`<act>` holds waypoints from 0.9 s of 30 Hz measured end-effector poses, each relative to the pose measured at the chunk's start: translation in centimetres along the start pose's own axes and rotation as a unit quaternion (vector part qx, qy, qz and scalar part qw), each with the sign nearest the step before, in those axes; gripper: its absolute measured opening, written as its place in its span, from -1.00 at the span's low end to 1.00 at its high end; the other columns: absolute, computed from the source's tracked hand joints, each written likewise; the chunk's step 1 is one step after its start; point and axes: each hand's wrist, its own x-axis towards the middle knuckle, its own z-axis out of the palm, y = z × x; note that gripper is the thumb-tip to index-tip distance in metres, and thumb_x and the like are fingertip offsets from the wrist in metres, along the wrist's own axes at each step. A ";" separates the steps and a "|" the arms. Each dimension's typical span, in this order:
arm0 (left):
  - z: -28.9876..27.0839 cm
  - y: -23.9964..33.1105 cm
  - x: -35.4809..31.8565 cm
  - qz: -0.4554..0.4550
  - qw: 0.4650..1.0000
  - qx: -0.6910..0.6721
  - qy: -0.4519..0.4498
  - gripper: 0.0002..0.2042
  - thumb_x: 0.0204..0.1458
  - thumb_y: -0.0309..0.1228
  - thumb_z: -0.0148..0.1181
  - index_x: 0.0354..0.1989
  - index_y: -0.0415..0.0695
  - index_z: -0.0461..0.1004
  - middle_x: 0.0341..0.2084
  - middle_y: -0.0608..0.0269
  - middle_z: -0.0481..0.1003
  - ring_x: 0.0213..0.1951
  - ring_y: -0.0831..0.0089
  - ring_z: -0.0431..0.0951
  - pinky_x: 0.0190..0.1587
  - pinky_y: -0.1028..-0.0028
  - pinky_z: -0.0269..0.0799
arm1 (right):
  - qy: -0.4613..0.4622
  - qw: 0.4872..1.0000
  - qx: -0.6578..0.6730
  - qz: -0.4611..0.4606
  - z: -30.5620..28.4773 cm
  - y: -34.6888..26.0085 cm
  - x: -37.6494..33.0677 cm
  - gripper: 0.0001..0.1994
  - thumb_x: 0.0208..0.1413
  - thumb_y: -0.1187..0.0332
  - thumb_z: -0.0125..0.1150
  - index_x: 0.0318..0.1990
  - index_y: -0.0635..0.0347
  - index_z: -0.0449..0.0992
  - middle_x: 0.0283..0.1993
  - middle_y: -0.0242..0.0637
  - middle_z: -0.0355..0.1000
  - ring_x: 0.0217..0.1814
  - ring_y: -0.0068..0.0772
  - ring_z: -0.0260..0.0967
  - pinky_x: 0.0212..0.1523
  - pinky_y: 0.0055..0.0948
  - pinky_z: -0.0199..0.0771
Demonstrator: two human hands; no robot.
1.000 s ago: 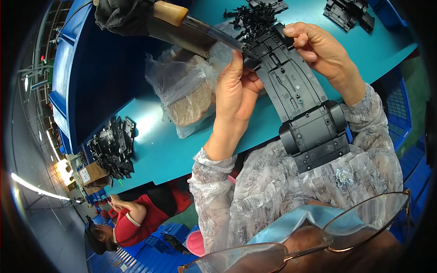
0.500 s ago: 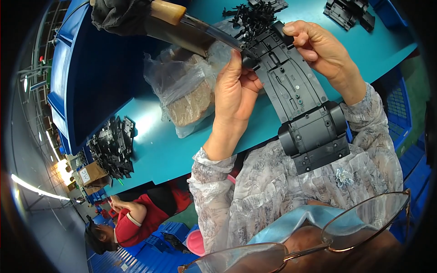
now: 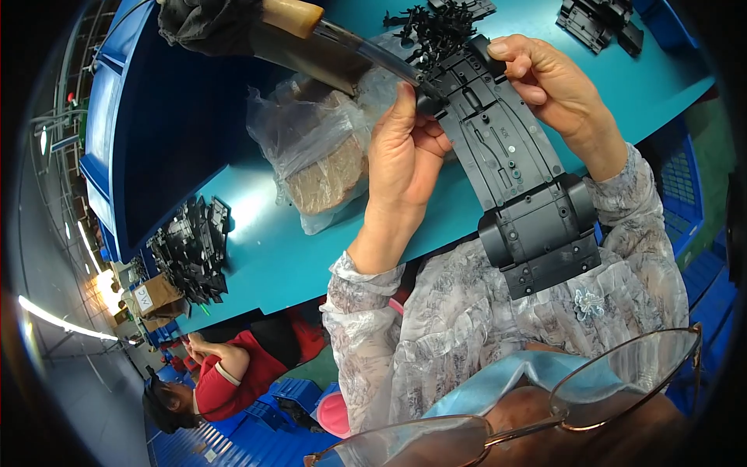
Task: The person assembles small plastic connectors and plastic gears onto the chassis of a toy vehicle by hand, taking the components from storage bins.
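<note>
A long black plastic chassis-like part (image 3: 517, 167) is held up between my hands, slanting from the far edge of the table toward my body. My left hand (image 3: 401, 159) is closed on its far left corner, thumb raised and fingers curled against the edge. My right hand (image 3: 552, 82) pinches the far right end between thumb and fingers. A metal rod (image 3: 369, 53) with a wooden handle (image 3: 292, 15) reaches in from the upper left. Its tip meets or lies just over the part's corner by my left thumb; contact is unclear.
Beyond the part lies a heap of small black pieces (image 3: 436, 31). A brown block in clear plastic (image 3: 323, 175) sits left of my left hand, near a big blue bin (image 3: 117, 148). More black parts lie at left (image 3: 191, 249) and far right (image 3: 595, 27). Another person (image 3: 226, 373) works at lower left.
</note>
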 end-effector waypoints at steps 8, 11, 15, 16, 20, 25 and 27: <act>0.0 0.0 0.1 0.000 1.000 0.010 0.006 -0.70 -0.02 -0.20 -0.02 -0.37 -0.25 0.37 -0.46 0.18 0.43 -0.42 0.40 0.45 -0.34 0.37 0.42 | 0.006 1.000 0.005 0.003 -0.1 0.0 0.2 -0.81 -0.15 0.35 0.15 -0.70 0.08 0.33 -0.75 -0.61 0.15 -0.85 -0.83 -0.10 -0.81 -0.80 -0.20; 0.2 0.0 0.2 -0.002 1.000 0.007 0.014 -0.70 -0.02 -0.20 -0.02 -0.37 -0.25 0.37 -0.47 0.19 0.43 -0.43 0.41 0.44 -0.36 0.38 0.42 | 0.003 1.000 0.009 0.005 -0.2 0.0 0.3 -0.81 -0.15 0.35 0.15 -0.69 0.08 0.33 -0.75 -0.61 0.15 -0.85 -0.83 -0.09 -0.82 -0.80 -0.20; 0.1 0.0 0.1 -0.002 1.000 0.010 0.018 -0.70 -0.03 -0.20 -0.02 -0.39 -0.24 0.37 -0.48 0.20 0.42 -0.45 0.42 0.44 -0.39 0.39 0.42 | -0.001 1.000 0.004 0.004 -0.2 0.1 0.2 -0.81 -0.14 0.35 0.14 -0.69 0.08 0.33 -0.75 -0.61 0.15 -0.85 -0.83 -0.10 -0.81 -0.81 -0.20; 0.1 0.0 0.1 -0.002 1.000 0.007 0.020 -0.70 -0.03 -0.20 -0.02 -0.40 -0.24 0.37 -0.49 0.20 0.42 -0.46 0.43 0.44 -0.40 0.40 0.42 | -0.001 1.000 0.000 0.002 -0.2 0.1 0.2 -0.81 -0.14 0.35 0.14 -0.69 0.08 0.33 -0.75 -0.61 0.15 -0.85 -0.83 -0.10 -0.81 -0.81 -0.19; 0.0 0.0 0.0 -0.003 1.000 -0.013 0.010 -0.71 -0.03 -0.19 -0.02 -0.42 -0.23 0.37 -0.51 0.22 0.41 -0.49 0.44 0.43 -0.43 0.42 0.42 | 0.003 1.000 -0.005 -0.011 -0.3 0.3 0.1 -0.84 -0.13 0.35 0.13 -0.67 0.09 0.35 -0.73 -0.61 0.16 -0.84 -0.83 -0.10 -0.81 -0.81 -0.19; 0.4 0.0 0.0 -0.006 1.000 0.006 0.012 -0.70 -0.03 -0.19 -0.02 -0.44 -0.23 0.37 -0.53 0.24 0.40 -0.49 0.46 0.43 -0.43 0.42 0.43 | 0.014 1.000 0.000 -0.017 -0.4 0.3 0.1 -0.90 -0.12 0.36 0.11 -0.59 0.09 0.41 -0.69 -0.61 0.18 -0.83 -0.84 -0.09 -0.83 -0.83 -0.20; 0.5 0.0 -0.1 -0.008 1.000 0.010 0.015 -0.70 -0.03 -0.18 -0.02 -0.44 -0.22 0.37 -0.54 0.24 0.40 -0.49 0.46 0.43 -0.43 0.43 0.43 | 0.009 1.000 0.004 -0.015 -0.5 0.3 0.1 -0.91 -0.12 0.37 0.11 -0.59 0.09 0.41 -0.69 -0.61 0.19 -0.83 -0.84 -0.09 -0.84 -0.83 -0.20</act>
